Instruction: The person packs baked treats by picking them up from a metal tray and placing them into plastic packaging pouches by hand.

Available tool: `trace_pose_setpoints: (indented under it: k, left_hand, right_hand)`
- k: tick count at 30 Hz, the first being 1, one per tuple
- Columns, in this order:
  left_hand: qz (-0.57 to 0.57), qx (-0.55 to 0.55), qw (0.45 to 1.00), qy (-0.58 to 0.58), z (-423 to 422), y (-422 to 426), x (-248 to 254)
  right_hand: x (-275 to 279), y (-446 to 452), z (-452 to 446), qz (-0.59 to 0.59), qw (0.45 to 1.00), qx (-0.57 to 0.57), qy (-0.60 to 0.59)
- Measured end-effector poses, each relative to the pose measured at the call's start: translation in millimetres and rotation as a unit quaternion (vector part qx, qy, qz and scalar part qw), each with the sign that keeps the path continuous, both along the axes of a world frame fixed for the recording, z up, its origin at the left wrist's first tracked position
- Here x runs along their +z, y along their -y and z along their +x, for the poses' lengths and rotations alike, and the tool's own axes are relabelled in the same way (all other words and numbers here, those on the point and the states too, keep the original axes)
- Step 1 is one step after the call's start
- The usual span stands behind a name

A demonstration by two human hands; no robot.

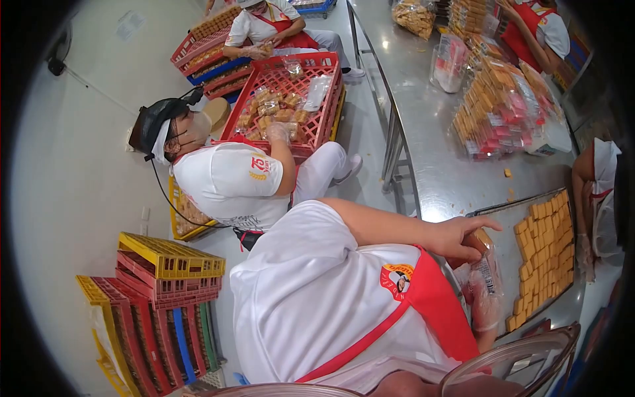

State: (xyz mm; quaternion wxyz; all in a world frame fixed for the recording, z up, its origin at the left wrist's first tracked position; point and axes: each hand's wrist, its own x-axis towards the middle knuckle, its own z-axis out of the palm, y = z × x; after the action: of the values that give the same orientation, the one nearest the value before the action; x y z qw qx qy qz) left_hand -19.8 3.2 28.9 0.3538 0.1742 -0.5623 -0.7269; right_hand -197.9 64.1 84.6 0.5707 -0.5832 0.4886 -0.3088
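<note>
My left hand [456,239], bare, closes around the upper end of a clear printed plastic bag [490,272], with one finger stretched out. A brown biscuit-like piece shows inside the bag near the fingers. My right hand [481,308], in a clear plastic glove, is at the bag's lower part. Its fingers are partly hidden by the bag, so its hold cannot be made out. Just beyond both hands, a dark tray [508,228] carries rows of golden-brown rectangular biscuits [546,255].
A steel table [436,175] bears stacked packs of biscuits [493,109] and a few crumbs. One co-worker [231,172] sits beside a red crate [324,126] of packs; other people work around. Stacked crates [152,317] stand by the wall.
</note>
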Motion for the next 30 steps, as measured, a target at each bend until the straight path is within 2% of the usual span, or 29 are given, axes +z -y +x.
trace_pose_setpoints:
  k: [2,4,5,6,7,8,9,11,14,16,19,23,26,30]
  left_hand:
    - [-0.016,-0.031,0.998,0.042,11,2,14]
    - [-0.232,0.067,0.965,0.100,30,11,33]
    - [-0.427,0.174,0.878,0.132,47,20,43]
    - [-0.353,0.254,0.890,0.141,80,28,39]
    - [-0.269,0.343,0.897,-0.069,124,36,38]
    - [-0.239,0.448,0.843,-0.178,162,27,58]
    - [-0.284,0.542,0.757,-0.229,193,12,81]
    - [-0.431,0.664,0.543,-0.279,235,-28,129]
    - [-0.615,0.698,0.205,-0.304,241,-103,193]
    - [-0.673,0.679,0.067,-0.285,226,-133,211]
    - [-0.717,0.671,-0.032,-0.184,222,-150,218]
    - [-0.706,0.680,-0.003,-0.199,227,-161,221]
    - [-0.712,0.676,-0.021,-0.188,230,-165,220]
    - [-0.700,0.688,-0.019,-0.190,230,-167,221]
  right_hand:
    - [2,2,1,0.062,0.998,-0.017,0.006]
    - [-17,-2,-12,0.080,0.996,-0.034,0.002]
    - [-39,-3,-27,-0.021,0.997,-0.027,-0.066]
    - [-59,-3,-39,-0.122,0.983,-0.020,-0.133]
    - [-77,-3,-53,-0.203,0.962,-0.009,-0.184]
    - [-84,-4,-57,-0.284,0.929,-0.006,-0.236]
    - [-81,-5,-57,-0.345,0.897,0.001,-0.276]
    - [-85,-5,-59,-0.329,0.908,0.014,-0.260]
    - [-86,-6,-53,-0.096,0.993,-0.002,-0.065]
    - [-81,-9,-44,-0.018,0.999,-0.029,0.014]
    - [-74,-13,-35,0.010,0.998,-0.036,0.050]
    - [-70,-15,-31,0.002,0.999,-0.026,0.047]
    - [-67,-18,-28,-0.003,0.999,-0.022,0.049]
    - [-62,-21,-20,-0.008,0.999,-0.015,0.046]
